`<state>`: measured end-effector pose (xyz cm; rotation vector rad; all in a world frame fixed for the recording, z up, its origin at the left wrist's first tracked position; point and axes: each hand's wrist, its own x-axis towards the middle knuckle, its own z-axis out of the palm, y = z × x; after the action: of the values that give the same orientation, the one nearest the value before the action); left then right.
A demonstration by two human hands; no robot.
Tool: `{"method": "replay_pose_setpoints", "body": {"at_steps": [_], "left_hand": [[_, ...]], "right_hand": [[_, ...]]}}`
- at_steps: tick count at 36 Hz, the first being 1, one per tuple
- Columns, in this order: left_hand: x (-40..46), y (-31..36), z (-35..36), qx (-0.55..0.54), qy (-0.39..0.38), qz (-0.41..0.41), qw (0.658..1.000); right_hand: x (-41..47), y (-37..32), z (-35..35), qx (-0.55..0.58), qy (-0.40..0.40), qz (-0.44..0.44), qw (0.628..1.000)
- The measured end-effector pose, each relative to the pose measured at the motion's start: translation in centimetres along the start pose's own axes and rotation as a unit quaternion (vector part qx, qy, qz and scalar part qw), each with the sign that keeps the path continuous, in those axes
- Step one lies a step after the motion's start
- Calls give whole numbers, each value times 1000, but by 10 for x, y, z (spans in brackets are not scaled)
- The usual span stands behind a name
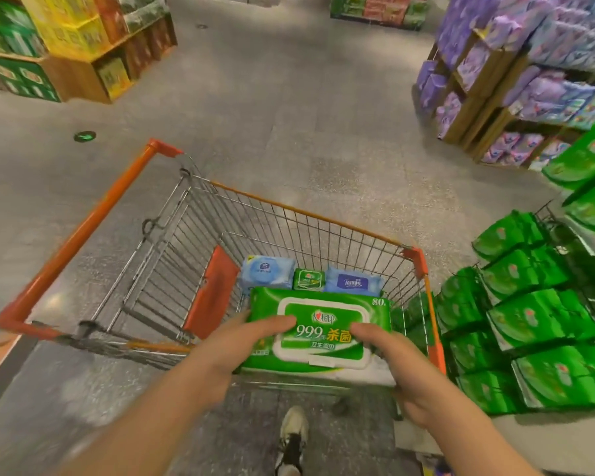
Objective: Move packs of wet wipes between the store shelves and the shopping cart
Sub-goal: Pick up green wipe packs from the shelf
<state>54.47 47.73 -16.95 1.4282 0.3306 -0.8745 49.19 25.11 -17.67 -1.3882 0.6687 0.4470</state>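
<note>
Green pack (320, 333) in both hands; three packs in cart (289, 214).

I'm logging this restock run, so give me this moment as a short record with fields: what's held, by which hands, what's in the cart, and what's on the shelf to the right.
held: large green wipes pack, above the cart's near end
hands: left hand and right hand, one at each end
cart contents: light blue pack, small green pack, blue Tempo pack
right shelf: stacked green packs
</note>
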Motion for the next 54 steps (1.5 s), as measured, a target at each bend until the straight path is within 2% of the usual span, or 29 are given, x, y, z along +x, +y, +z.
{"method": "replay_pose_setpoints", "body": {"at_steps": [8, 14, 23, 30, 38, 43, 46, 50, 54], "left_hand": [[84, 22, -17, -22, 62, -28, 997], [159, 8, -45, -31, 96, -66, 993], [277, -43, -96, -5, 99, -152, 983], [372, -80, -135, 99, 107, -185, 972], [431, -135, -162, 82, 136, -213, 964], [439, -148, -162, 57, 188, -193, 961], [447, -148, -160, 59, 189, -171, 965], [456, -145, -159, 107, 199, -155, 962], [452, -145, -152, 192, 233, -149, 942]], "right_hand": [[99, -24, 3, 6, -46, 16, 999], [186, -12, 12, 7, -80, 44, 996], [315, 58, 32, 1, -83, 111, 990], [393, 132, 48, 42, -40, 142, 988], [448, 176, 56, 34, -4, 166, 985], [462, 173, 67, 3, -3, 161, 987], [468, 172, 72, 25, -6, 164, 986], [468, 165, 75, 8, -18, 178, 984], [460, 163, 76, -83, 7, 172, 982]]}}
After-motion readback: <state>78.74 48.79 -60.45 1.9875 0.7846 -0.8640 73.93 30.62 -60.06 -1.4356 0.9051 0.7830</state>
